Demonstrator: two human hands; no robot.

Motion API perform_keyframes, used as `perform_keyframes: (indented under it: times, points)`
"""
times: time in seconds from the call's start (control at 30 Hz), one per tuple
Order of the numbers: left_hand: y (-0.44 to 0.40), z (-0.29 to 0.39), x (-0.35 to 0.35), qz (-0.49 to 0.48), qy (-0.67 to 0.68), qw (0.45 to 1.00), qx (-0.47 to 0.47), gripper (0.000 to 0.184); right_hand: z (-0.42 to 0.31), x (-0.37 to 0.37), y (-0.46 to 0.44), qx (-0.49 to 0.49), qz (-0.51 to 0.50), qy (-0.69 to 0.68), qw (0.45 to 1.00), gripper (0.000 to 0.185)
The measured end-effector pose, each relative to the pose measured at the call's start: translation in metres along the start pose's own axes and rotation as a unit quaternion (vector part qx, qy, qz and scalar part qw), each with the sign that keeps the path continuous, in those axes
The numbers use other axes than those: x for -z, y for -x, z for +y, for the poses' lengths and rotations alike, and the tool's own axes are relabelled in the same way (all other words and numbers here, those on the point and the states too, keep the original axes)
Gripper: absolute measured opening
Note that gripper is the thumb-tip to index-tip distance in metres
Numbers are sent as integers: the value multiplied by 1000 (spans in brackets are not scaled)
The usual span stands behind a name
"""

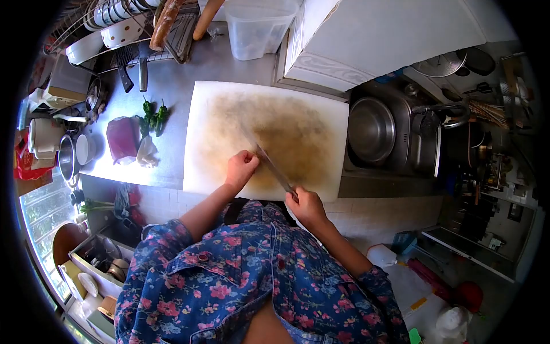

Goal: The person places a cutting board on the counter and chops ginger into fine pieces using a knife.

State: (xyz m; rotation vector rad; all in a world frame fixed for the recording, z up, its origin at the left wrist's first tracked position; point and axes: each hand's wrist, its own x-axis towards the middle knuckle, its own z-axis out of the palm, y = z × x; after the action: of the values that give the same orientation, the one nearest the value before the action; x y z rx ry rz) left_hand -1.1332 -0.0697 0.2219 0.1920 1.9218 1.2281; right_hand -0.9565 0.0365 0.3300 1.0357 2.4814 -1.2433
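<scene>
The right hand [307,207] grips a knife [269,161] at the board's [199,114] near edge. The left hand [243,167] curls beside it, its hold unclear.

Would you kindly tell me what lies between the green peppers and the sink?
The white board lies between them, with the knife over it in the right hand, as the head view shows.

Blue shirt [246,304] fills btm ctr, pink flowers [220,290] all over, dk red buttons [281,264], flap pocket [209,269], sleeves [166,241] in same print!
</scene>
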Motion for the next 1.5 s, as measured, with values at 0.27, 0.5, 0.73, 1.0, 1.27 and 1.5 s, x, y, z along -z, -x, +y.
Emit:
perform_keyframes:
  times: [0.27,0.5,0.73,1.0,1.27,1.5]
  points:
    - [-3,-5,-2,38,-88,994,-45,28,-2,4,10,-31,-23,-27,999,26]
    - [1,1,1,32,-82,994,-61,28,-2,2,7,-30,-32,-38,998,26]
    - [-2,-5,2,16,-84,994,-65,28,-6,5,7,-42,-36,-44,998,25]
    - [-2,-4,3,11,-85,994,-70,28,-2,5,7,-33,-31,-50,998,24]
    - [-2,-1,5,4,-106,991,-81,28,1,1,3,-29,-41,-52,997,25]
    - [-2,-1,5,2,-110,990,-92,27,12,-42,-22,15,30,66,997,25]
